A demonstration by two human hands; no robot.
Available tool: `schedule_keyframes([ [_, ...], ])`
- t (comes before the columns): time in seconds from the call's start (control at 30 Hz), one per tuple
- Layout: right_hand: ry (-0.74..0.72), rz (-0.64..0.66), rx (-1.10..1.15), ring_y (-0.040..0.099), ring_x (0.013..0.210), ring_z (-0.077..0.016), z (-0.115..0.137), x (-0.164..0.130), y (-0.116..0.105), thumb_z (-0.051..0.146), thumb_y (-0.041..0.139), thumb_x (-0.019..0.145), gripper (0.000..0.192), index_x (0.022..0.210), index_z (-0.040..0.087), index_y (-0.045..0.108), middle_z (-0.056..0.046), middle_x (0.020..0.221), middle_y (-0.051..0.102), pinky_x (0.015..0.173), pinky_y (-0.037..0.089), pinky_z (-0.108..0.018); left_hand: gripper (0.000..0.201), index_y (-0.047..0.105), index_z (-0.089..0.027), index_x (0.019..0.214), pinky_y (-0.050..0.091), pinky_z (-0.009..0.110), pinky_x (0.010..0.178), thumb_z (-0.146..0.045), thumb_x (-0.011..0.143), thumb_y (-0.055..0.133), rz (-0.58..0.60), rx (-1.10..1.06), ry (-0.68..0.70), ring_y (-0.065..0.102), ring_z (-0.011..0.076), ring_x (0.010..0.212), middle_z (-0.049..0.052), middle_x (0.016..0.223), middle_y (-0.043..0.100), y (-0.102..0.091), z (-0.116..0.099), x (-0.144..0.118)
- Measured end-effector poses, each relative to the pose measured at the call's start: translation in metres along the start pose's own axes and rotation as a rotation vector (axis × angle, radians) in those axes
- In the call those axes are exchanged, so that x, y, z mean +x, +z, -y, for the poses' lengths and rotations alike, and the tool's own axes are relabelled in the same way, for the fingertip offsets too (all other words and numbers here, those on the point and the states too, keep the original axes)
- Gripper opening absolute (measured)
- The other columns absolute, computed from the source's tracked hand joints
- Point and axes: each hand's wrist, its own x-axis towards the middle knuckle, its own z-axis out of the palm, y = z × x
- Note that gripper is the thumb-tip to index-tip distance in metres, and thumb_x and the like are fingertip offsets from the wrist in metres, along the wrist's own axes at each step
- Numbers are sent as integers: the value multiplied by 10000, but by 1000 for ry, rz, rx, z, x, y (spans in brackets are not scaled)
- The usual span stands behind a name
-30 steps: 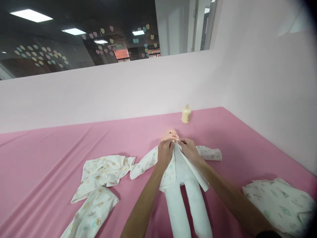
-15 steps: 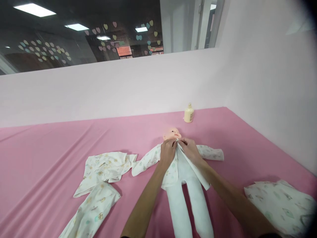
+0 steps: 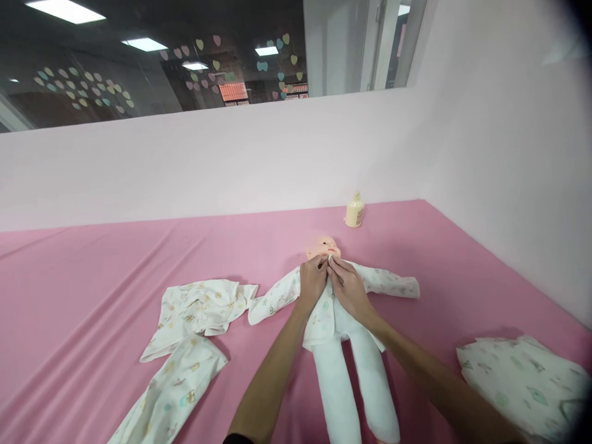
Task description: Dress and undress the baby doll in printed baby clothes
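A baby doll lies on its back on the pink sheet, legs in white toward me. It wears a white printed shirt with both sleeves spread sideways. My left hand and my right hand meet at the doll's neck, each pinching one front edge of the shirt at the collar. The two fronts lie closed over the chest.
A loose printed garment lies to the left of the doll. Another folded printed cloth sits at the right near the sheet's edge. A cream bottle stands by the back wall. Pale walls border the back and right.
My right hand has pulled the right shirt front across the doll's chest, so the shirt now lies closed. Both hands have come together at the collar.
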Motion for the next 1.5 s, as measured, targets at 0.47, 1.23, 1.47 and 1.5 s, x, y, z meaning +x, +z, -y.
schedule_keyframes([
  [0.47,60,49,87,523,1308,-256,0,0,1,327,429,970,394,1251,208,678,-99,1370,600,1135,397,-465,242,731,-143,858,466,239,730,-237,835,510,193,-452,-219,622,145,775,34,815,704,-10,4,6],
  [1.23,47,29,-117,499,1196,-276,1,-8,5,191,394,911,426,1306,158,550,-151,1266,527,1032,448,-467,236,567,-155,1072,471,244,637,-180,840,528,-23,-234,-188,631,138,685,30,811,687,3,2,1],
  [1.47,35,33,-67,475,1226,-274,0,-8,2,172,438,874,404,1249,182,589,-134,1264,506,1064,421,-477,306,554,-154,1141,481,252,712,-163,838,512,19,-295,-212,640,143,815,70,980,681,-1,7,2],
  [1.5,33,41,-52,470,1238,-270,-1,-8,2,169,440,869,412,1252,188,589,-129,1286,501,1075,413,-474,315,555,-150,1150,484,259,736,-168,838,517,28,-311,-232,641,150,850,81,1008,676,-2,9,3],
])
